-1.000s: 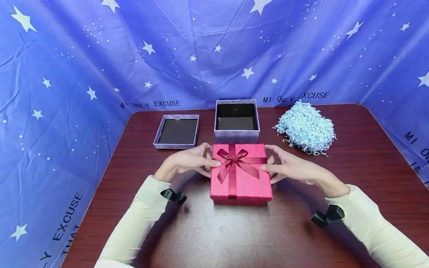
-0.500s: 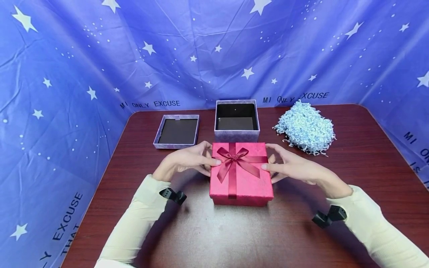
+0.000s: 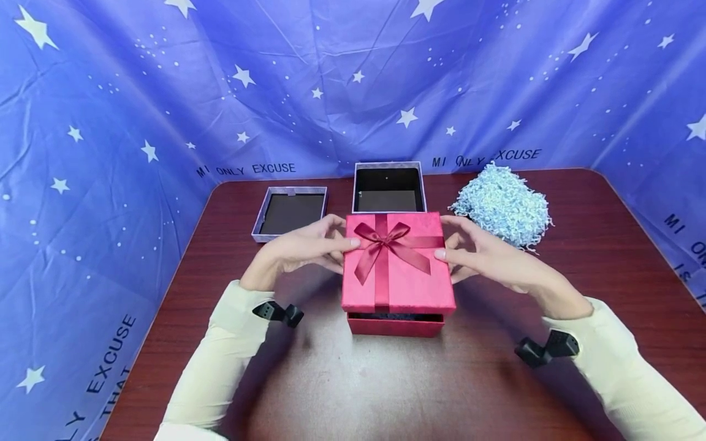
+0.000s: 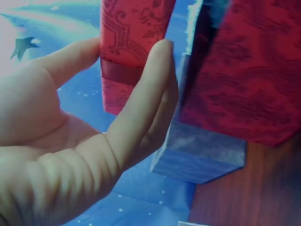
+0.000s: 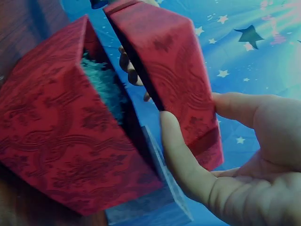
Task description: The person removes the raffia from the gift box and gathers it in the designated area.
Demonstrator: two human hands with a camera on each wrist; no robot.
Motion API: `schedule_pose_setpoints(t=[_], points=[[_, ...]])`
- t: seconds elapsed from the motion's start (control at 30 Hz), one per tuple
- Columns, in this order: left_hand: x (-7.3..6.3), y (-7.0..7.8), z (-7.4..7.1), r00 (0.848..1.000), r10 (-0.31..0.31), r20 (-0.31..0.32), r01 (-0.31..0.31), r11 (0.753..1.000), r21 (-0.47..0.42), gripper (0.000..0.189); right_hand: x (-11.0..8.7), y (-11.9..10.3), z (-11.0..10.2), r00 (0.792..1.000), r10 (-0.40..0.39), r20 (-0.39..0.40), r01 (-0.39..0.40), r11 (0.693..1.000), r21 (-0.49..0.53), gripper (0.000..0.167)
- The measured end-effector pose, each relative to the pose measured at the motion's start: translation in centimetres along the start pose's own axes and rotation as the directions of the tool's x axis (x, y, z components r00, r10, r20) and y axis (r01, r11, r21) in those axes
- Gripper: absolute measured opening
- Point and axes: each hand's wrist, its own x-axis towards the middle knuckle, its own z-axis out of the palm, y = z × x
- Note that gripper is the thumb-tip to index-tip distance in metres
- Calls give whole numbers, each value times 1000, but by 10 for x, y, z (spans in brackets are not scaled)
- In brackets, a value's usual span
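Note:
A red gift box lid (image 3: 405, 288) with a dark red ribbon bow is held up off its red box base (image 3: 395, 325), and a gap shows between them. My left hand (image 3: 300, 250) pinches the lid's left side, thumb on top and fingers at the lower edge. On the opposite side my right hand (image 3: 488, 260) pinches it the same way. Light-blue paper shred (image 5: 104, 84) shows inside the base in the right wrist view. The lid's side (image 4: 127, 56) sits between thumb and fingers in the left wrist view.
Behind the red box stands an uncovered purple box (image 3: 387, 184) with a black inside. A matching purple lid (image 3: 292, 213) lies upturned to its left. A heap of light-blue paper shred (image 3: 504, 205) is at the right. A starry blue cloth (image 3: 331, 131) encloses the brown table (image 3: 353, 392).
Both hands have raised the lid off the red base, opening a gap at the front. The base has stayed in place.

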Motion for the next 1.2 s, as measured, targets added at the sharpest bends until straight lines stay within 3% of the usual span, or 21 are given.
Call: schedule_pose_setpoints(t=[0.23, 0.43, 0.57, 0.67, 0.8, 0.93, 1.03, 1.1, 1.2], points=[[-1, 12, -7, 992, 99, -83, -104, 993, -55, 47, 3, -15, -2, 988, -53, -142, 50, 998, -24, 60], [1, 14, -10, 978, 152, -141, -161, 985, -55, 35, 4, -27, -1, 966, -71, -250, 50, 995, -89, 52], [-5, 19, -15, 965, 193, -178, -202, 979, -32, 29, 5, -34, 0, 945, -135, -297, 99, 986, -131, 47], [-11, 24, -19, 945, 254, -205, -260, 966, -2, 34, 5, -39, 3, 913, -216, -346, 149, 966, -210, 43], [-19, 29, -24, 914, 318, -250, -313, 948, 62, 46, 9, -44, 9, 852, -340, -397, 232, 927, -296, 38], [-28, 29, -29, 898, 355, -260, -341, 935, 97, 51, 17, -47, 17, 780, -469, -414, 342, 874, -346, 43], [-32, 27, -33, 892, 393, -224, -390, 919, 59, 49, 22, -49, 23, 730, -534, -426, 358, 830, -427, 45], [-35, 26, -35, 888, 410, -206, -417, 909, 11, 46, 26, -49, 27, 720, -549, -424, 359, 818, -450, 46], [-41, 23, -39, 889, 401, -221, -426, 901, -79, 42, 31, -49, 33, 744, -531, -405, 365, 831, -419, 47]])
